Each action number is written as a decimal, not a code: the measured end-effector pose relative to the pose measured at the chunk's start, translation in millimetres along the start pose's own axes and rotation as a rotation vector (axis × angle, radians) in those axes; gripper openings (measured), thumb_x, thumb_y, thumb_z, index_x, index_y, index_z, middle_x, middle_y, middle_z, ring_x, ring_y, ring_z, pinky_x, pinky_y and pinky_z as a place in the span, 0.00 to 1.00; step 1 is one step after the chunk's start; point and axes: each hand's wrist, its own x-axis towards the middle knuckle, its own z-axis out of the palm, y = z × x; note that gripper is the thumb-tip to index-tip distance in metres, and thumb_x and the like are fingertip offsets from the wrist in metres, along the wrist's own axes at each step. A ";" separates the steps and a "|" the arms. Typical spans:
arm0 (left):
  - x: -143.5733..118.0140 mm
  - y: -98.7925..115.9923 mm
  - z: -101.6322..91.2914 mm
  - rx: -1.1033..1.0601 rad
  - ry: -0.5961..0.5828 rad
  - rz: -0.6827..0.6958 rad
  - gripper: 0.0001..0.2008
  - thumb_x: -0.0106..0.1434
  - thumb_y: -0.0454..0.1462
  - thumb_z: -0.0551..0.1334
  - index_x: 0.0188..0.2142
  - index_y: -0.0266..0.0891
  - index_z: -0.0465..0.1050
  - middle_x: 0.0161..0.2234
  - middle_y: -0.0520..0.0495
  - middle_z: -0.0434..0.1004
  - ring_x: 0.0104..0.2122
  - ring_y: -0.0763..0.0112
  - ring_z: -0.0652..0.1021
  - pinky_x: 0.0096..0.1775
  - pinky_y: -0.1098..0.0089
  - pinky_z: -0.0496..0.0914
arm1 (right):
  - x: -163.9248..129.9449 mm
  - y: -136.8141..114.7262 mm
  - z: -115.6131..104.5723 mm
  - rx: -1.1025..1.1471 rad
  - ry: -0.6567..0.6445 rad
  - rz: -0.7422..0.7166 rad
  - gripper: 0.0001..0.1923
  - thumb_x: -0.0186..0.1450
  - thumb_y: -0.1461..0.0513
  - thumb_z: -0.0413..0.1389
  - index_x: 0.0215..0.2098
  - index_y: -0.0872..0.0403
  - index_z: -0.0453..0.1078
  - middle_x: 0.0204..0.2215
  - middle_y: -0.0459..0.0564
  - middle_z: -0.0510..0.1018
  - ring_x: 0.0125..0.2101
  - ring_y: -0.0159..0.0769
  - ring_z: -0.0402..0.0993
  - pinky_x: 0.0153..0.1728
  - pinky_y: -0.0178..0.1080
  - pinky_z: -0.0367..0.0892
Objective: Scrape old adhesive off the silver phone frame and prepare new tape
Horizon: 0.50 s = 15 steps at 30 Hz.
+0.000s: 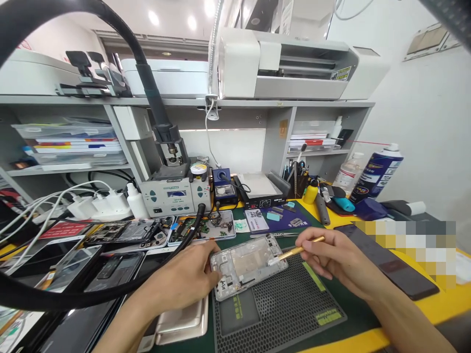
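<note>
A bare silver phone frame (250, 262) is tilted above a black honeycomb-patterned mat (283, 304). My left hand (195, 269) grips its left end, thumb in front and fingers behind. Pinched in my right hand (331, 252) is a brush (290, 253) with a gold handle. Its pale bristles touch the right part of the frame's inner face. Tweezers (274, 235) lie just behind the frame. Below my left wrist, a gold phone back cover (184, 321) rests beside the mat.
Several phones and phone parts (99, 274) crowd the left, under a black hose (121, 299). Behind stand a hot-air station (176, 196), a parts tray (217, 228) and a heating plate (261, 191). A dark phone (390, 264) and a spray can (379, 171) are at right.
</note>
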 end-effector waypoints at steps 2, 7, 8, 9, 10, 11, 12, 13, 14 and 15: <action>-1.8 -0.6 -0.1 0.053 -0.010 -0.007 0.11 0.61 0.41 0.61 0.43 0.41 0.72 0.32 0.49 0.73 0.35 0.58 0.74 0.34 0.64 0.61 | -0.1 0.3 -0.1 -0.010 -0.005 0.004 0.15 0.59 0.53 0.69 0.33 0.57 0.78 0.22 0.48 0.76 0.16 0.24 0.61 0.15 0.29 0.51; -5.2 0.2 -0.3 0.144 0.007 -0.020 0.14 0.61 0.43 0.61 0.44 0.42 0.73 0.34 0.47 0.74 0.35 0.56 0.74 0.34 0.64 0.61 | 0.3 1.5 -0.5 -0.028 -0.020 0.012 0.15 0.60 0.53 0.69 0.33 0.57 0.78 0.23 0.48 0.76 0.16 0.25 0.60 0.15 0.30 0.52; -5.4 0.2 -0.1 0.155 0.012 -0.021 0.14 0.60 0.43 0.61 0.44 0.43 0.74 0.34 0.46 0.74 0.35 0.56 0.74 0.34 0.64 0.61 | 0.5 1.8 -0.6 -0.031 -0.023 0.014 0.15 0.61 0.53 0.68 0.33 0.57 0.78 0.23 0.48 0.76 0.16 0.25 0.60 0.15 0.30 0.52; -5.4 -0.2 0.3 0.164 0.015 -0.020 0.14 0.60 0.43 0.62 0.44 0.43 0.74 0.34 0.46 0.74 0.35 0.56 0.74 0.34 0.64 0.61 | 0.7 2.1 -0.6 -0.034 -0.026 0.015 0.15 0.61 0.53 0.68 0.34 0.57 0.78 0.23 0.48 0.76 0.16 0.25 0.61 0.15 0.30 0.52; -5.2 -1.0 0.8 0.171 0.017 -0.018 0.13 0.60 0.43 0.62 0.44 0.43 0.75 0.34 0.46 0.75 0.35 0.56 0.74 0.34 0.64 0.61 | 0.9 2.4 -0.6 -0.037 -0.028 0.016 0.14 0.61 0.53 0.68 0.34 0.57 0.78 0.23 0.48 0.76 0.16 0.25 0.61 0.15 0.30 0.52; -4.9 -2.0 1.2 0.175 0.019 -0.016 0.13 0.60 0.42 0.62 0.44 0.43 0.75 0.35 0.46 0.75 0.35 0.55 0.75 0.35 0.63 0.61 | 1.1 2.7 -0.6 -0.040 -0.030 0.016 0.14 0.62 0.54 0.68 0.34 0.57 0.78 0.23 0.48 0.76 0.16 0.25 0.61 0.15 0.30 0.53; -4.5 -3.1 1.7 0.176 0.022 -0.015 0.13 0.60 0.42 0.62 0.44 0.43 0.75 0.35 0.45 0.75 0.35 0.55 0.75 0.35 0.63 0.61 | 1.2 3.0 -0.6 -0.042 -0.032 0.017 0.14 0.62 0.54 0.68 0.34 0.57 0.78 0.23 0.48 0.76 0.16 0.25 0.61 0.15 0.30 0.53; -4.1 -4.0 2.0 0.175 0.025 -0.013 0.14 0.60 0.42 0.62 0.44 0.43 0.75 0.35 0.45 0.75 0.35 0.55 0.75 0.36 0.63 0.62 | 1.2 3.3 -0.6 -0.043 -0.033 0.017 0.13 0.62 0.54 0.67 0.34 0.57 0.78 0.23 0.47 0.76 0.16 0.25 0.61 0.15 0.30 0.53; -3.9 -4.3 2.2 0.172 0.030 -0.012 0.14 0.60 0.42 0.62 0.45 0.43 0.75 0.36 0.45 0.75 0.35 0.55 0.74 0.36 0.63 0.61 | 1.3 3.6 -0.5 -0.044 -0.034 0.016 0.13 0.62 0.54 0.67 0.33 0.57 0.78 0.23 0.47 0.76 0.16 0.25 0.61 0.15 0.30 0.53; -3.8 -3.8 2.4 0.169 0.042 -0.012 0.15 0.61 0.43 0.62 0.46 0.43 0.75 0.35 0.45 0.75 0.35 0.55 0.74 0.35 0.63 0.61 | 1.3 3.8 -0.5 -0.044 -0.036 0.016 0.12 0.62 0.55 0.67 0.33 0.57 0.78 0.23 0.47 0.76 0.16 0.25 0.61 0.15 0.30 0.53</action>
